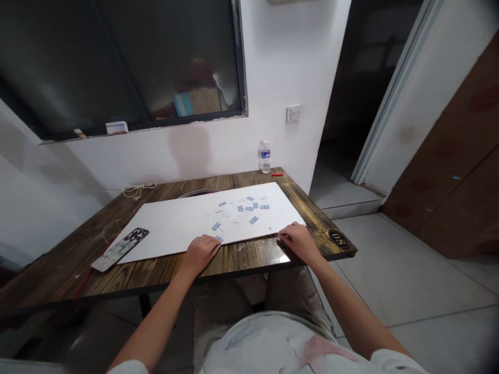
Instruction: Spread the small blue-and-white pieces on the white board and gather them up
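Observation:
A white board (171, 223) lies flat on a dark wooden table. Several small blue-and-white striped pieces (253, 220) are scattered over its right half, with faint marks and thin slivers between them. My left hand (201, 252) is at the board's front edge, fingers bent together on it, right beside one striped piece (219, 239) that the fingertips partly hide. At the front right corner, my right hand (299, 240) has its curled fingers on the board's edge, the thumb lower at the rim. The undersides of both grips are hidden.
A patterned phone or phone case (121, 249) overlaps the board's left end. A white cable (138, 190) lies at the back left of the table (307, 208). A water bottle (265, 158) and a red pen-like stick (277, 175) are at the back right, by the wall.

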The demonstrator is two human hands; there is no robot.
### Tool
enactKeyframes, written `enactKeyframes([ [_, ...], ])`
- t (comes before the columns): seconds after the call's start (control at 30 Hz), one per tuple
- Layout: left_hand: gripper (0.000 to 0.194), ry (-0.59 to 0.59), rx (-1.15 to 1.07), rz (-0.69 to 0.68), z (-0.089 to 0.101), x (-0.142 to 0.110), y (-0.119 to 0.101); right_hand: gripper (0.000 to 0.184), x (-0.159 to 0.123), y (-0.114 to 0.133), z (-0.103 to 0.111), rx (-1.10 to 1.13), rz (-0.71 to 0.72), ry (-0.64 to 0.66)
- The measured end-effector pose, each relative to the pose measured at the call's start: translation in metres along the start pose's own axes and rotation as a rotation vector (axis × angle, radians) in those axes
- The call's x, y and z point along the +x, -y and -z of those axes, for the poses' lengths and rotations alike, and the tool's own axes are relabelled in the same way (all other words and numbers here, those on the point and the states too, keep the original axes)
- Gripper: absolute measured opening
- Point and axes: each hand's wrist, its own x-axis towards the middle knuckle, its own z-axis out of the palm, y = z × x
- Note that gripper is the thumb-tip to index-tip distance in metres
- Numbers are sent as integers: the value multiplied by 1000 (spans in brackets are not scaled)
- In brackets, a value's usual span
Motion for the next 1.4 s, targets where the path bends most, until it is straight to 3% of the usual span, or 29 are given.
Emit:
enactKeyframes([
  [0.2, 30, -13, 44, 4, 2, -2, -1, 21, -5, -7, 6, 16, -7, -16],
  [0.37, 31, -78, 5, 152, 4, -6, -1, 28, -11, -13, 8, 22, -37, -48],
  [0.63, 27, -252, -398, 323, 3, -3, 9, 28, -13, -9, 8, -20, -32, -85],
  [0.77, 27, -305, -602, 489, 0, 5, 1, 26, -13, -4, 9, -52, -4, -112],
  [0.9, 31, -327, -842, 659, -5, 25, -16, 25, -14, -4, 7, -63, 13, -121],
  [1.13, 66, -322, -1282, 651, -3, 84, -37, 24, 10, 5, 4, 50, 18, -120],
  [1.3, 47, -226, -1308, 646, -11, 122, -38, 16, 59, 25, -6, 197, -26, -143],
  [1.4, 40, -235, -1282, 657, -22, 134, -36, 11, 88, 32, -14, 210, -38, -59],
])
